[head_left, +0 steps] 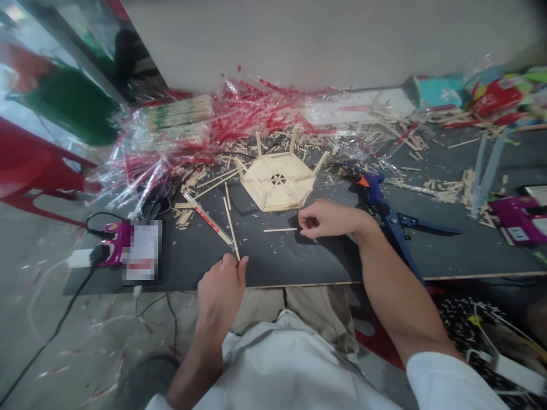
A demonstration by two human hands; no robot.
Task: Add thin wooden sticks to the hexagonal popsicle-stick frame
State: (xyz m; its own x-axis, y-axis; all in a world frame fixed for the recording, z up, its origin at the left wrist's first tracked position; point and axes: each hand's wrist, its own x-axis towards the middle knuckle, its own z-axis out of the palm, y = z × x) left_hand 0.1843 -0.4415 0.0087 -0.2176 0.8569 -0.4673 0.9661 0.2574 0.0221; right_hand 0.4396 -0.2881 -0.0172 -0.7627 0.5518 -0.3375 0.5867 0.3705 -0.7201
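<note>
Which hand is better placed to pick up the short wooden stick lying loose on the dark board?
Right, probably: the right hand sits just beside the short wooden stick and appears free, while the left hand is farther off, pinching a thin wooden stick.

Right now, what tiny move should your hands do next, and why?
I'd guess your right hand should pick up the thin wooden stick on the dark board. It lies loose right beside those fingers, and your left hand already seems to hold the end of a longer stick.
</note>
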